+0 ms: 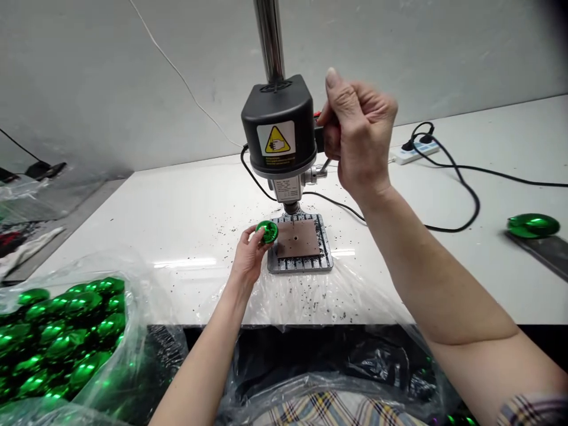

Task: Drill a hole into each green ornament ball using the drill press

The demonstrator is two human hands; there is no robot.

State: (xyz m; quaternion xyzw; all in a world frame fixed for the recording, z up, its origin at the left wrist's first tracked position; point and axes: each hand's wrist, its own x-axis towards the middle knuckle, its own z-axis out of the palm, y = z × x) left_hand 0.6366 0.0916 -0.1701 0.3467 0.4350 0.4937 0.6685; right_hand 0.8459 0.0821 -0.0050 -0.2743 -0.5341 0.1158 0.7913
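A small bench drill [278,112] with a black motor housing and a warning label stands on the white table. Below its chuck, a brown board [298,239] with a small dark hole lies on the slotted metal base [300,264]. My left hand [250,251] pinches a shiny green round piece [267,232] at the left edge of the base. Beside the housing on the right, my right hand [361,127] is raised with its fingers curled and the thumb pointing up; what the fingers hold is mostly hidden behind the hand.
Many shiny green balls [66,319] fill a clear plastic bag at the lower left. A white power strip [415,152] with black cables lies at the back right. Another green piece [533,225] is at the far right. Dark shavings dot the white table [177,201].
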